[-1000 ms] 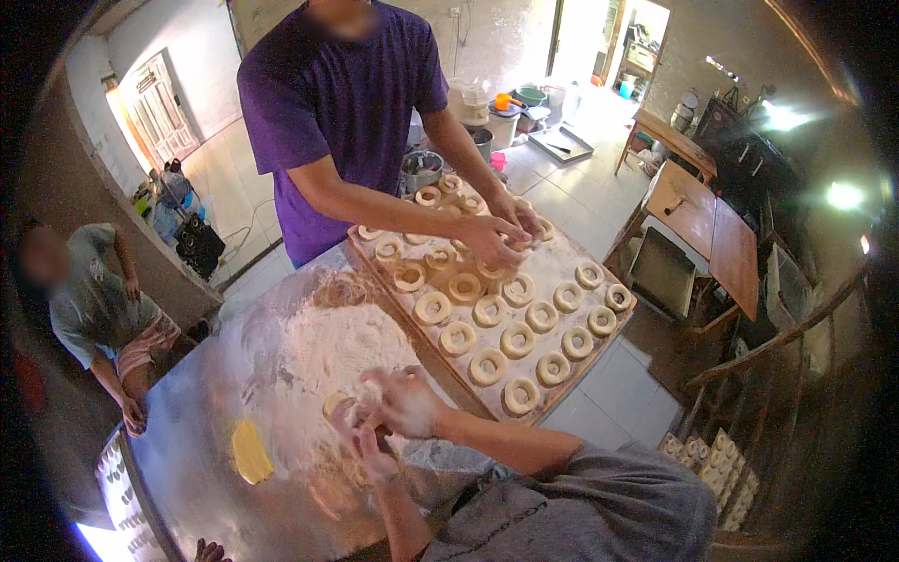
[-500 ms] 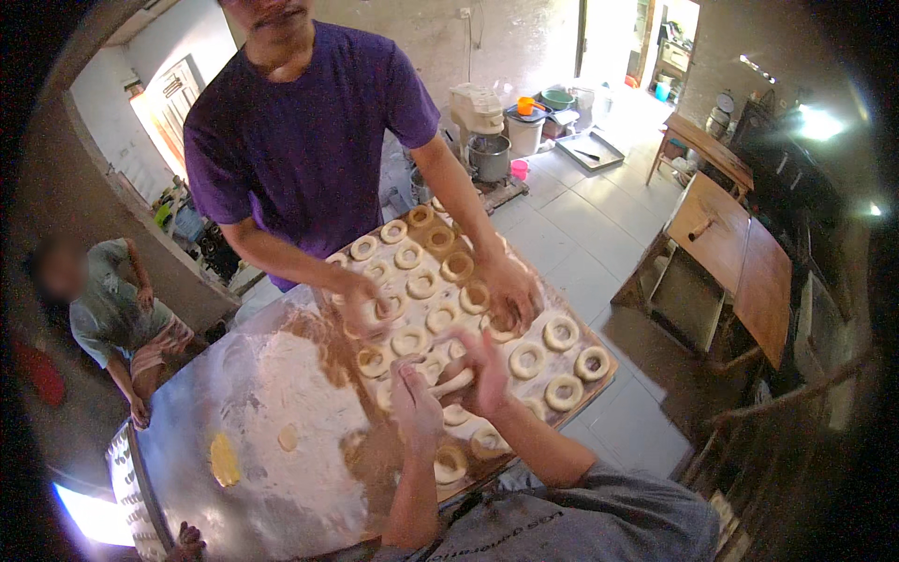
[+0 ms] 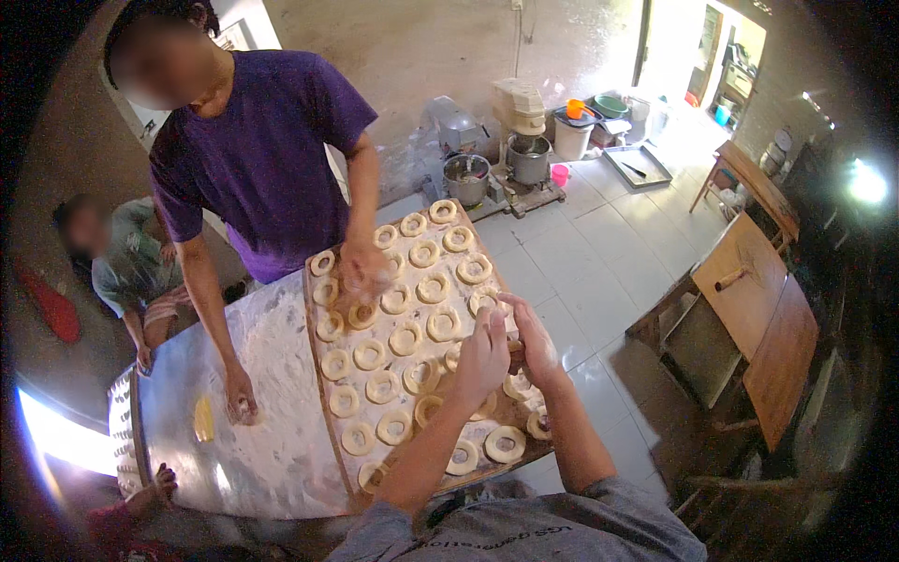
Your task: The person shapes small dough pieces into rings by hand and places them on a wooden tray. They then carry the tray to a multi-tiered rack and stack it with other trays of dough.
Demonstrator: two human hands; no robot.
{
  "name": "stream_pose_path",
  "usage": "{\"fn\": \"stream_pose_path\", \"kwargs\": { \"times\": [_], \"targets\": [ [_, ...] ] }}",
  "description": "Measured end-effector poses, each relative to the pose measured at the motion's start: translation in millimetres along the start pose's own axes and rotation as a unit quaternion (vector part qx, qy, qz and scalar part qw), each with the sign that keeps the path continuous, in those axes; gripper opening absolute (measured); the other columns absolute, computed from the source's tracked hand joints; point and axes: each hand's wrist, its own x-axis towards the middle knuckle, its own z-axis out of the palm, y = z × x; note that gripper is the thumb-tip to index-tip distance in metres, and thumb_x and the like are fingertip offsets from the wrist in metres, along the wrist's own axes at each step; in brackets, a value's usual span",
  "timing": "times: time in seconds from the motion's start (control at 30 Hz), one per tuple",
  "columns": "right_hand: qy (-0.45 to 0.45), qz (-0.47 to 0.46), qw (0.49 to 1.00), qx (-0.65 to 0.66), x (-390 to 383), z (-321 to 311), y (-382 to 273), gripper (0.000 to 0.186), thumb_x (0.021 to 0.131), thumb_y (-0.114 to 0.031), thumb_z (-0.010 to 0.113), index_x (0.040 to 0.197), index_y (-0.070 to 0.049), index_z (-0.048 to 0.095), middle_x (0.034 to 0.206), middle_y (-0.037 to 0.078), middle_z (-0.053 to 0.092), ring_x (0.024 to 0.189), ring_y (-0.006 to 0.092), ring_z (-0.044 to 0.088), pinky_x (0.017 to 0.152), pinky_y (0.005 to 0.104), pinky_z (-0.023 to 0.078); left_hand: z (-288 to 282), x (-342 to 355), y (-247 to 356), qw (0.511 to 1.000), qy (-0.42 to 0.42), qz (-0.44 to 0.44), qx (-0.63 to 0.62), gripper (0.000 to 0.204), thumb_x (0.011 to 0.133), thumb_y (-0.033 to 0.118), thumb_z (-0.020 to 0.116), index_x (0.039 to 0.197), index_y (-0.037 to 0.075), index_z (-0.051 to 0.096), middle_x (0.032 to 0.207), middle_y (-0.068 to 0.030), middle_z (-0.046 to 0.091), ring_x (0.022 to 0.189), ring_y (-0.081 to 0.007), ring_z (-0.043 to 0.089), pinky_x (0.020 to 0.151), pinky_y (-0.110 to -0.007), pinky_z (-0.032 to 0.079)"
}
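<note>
A floured wooden board (image 3: 337, 452) holds several pale dough rings (image 3: 505, 444) in rows. My left hand (image 3: 482, 361) is over the board's right part, fingers bent together. My right hand (image 3: 536, 345) is just beside it, fingers curved in toward the left one. Whatever is between them is hidden by the fingers. Left of the board is a flour-dusted metal tabletop (image 3: 253, 365) with a yellow patch (image 3: 204, 417) on it.
A person in purple (image 3: 262, 159) faces me, one hand over the board, one on the tabletop. Another person (image 3: 131, 262) is at the left; a third hand (image 3: 164, 480) shows lower left. Mixers (image 3: 524, 155) stand behind; wooden tables (image 3: 726, 300) and a flat tray (image 3: 637, 164) are rightward.
My hands moved from the metal tabletop to the board, then further right. The person in purple shifted left, one hand now down on the tabletop. My view has turned.
</note>
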Motion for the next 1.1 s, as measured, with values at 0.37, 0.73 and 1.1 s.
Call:
{"fn": "stream_pose_path", "kwargs": {
  "times": [0.37,0.73,1.1],
  "targets": [
    [0.005,0.110,0.865,-0.490,50.8,-65.2,32.2,0.087,0.079,-0.049,0.067,0.146,-0.010,0.027,0.123,0.028,0.054,0.115,0.0440,0.053,0.099,0.0478,0.041,11.3,45.0,-43.9,0.906,-0.117,-0.065,0.402,0.075,0.087,0.046,0.057,0.147,0.013,0.027,0.135,-0.0292,0.042,0.126,-0.0454,0.043,0.102,-0.055,0.035],
    [0.096,-0.027,0.889,-0.447,-46.4,-74.8,49.7,0.071,0.086,-0.039,0.066,0.142,-0.008,0.035,0.109,0.022,0.060,0.097,0.0335,0.061,0.087,0.0430,0.049,-63.3,-65.6,-23.9,0.958,0.069,-0.041,0.276,0.062,0.081,0.026,0.069,0.134,0.006,0.044,0.111,-0.0236,0.057,0.109,-0.0411,0.053,0.094,-0.050,0.040],
    [0.152,0.086,0.884,-0.434,-115.4,-109.2,97.6,0.058,0.100,-0.047,0.041,0.098,0.006,0.063,0.086,0.014,0.065,0.080,0.0229,0.062,0.075,0.0365,0.048,-140.4,-273.0,-98.9,0.856,0.202,-0.395,0.264,0.055,0.100,0.043,0.035,0.110,-0.009,0.052,0.102,-0.0353,0.059,0.098,-0.0501,0.058,0.086,-0.055,0.046]
  ]
}}
